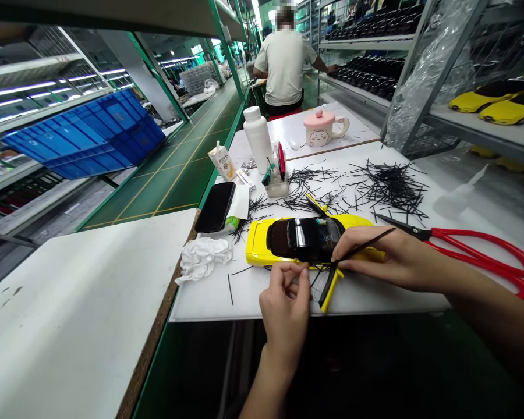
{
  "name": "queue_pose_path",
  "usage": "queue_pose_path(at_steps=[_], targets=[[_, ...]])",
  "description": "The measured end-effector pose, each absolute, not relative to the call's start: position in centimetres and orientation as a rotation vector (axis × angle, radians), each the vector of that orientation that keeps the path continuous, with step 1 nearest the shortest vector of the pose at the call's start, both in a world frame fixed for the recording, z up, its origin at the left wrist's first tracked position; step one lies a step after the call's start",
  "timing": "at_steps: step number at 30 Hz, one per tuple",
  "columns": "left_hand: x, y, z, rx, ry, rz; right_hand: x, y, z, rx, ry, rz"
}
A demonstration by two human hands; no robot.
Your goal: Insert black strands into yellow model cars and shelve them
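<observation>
Well, my right hand (388, 256) was pinched narrow on a thin black strip (367, 246), its tip angled up and away to my right, while my left hand (284, 302) curled in tight at the near side of a yellow model car (259, 247), though I could not tell whether its fingers held anything. The car lay on a white board (209, 302), its long axis running crosswise in front of me, and I could not tell which end was the nose. It looked light and stiff, its glossy dark roof (310, 238) likely slippery, so the yellow body sides seemed the safer hold. A narrow yellow piece (329, 291) jutted out by my hands, with loose black strips (390, 186) scattered beyond and red-handled scissors (484, 256) to my right
</observation>
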State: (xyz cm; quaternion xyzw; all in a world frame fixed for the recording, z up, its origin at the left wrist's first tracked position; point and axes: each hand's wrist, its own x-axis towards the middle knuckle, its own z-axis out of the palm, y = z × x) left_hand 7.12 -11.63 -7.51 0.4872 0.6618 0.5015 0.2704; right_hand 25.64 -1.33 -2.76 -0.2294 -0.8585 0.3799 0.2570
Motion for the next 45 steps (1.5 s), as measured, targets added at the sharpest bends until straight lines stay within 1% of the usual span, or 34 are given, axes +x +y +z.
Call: queue_pose_path(at_steps=[9,20,31,45], targets=[[8.0,-10.8,-7.2,1.066,1.673,1.535,25.7,-1.2,-3.0,-0.596,-2.327,1.006],[8.2,-10.2,-6.5,0.997,1.595,1.598,25.7,-1.1,-3.1,-0.605,-2.33,1.031],[8.2,-10.4,-6.7,1.097,1.634,1.581,25.7,-1.1,-3.2,-0.618,-2.328,1.023],[7.9,-11.0,-7.0,1.302,1.798,1.5,25.7,-1.3,-3.3,-0.662,-2.276,1.037]])
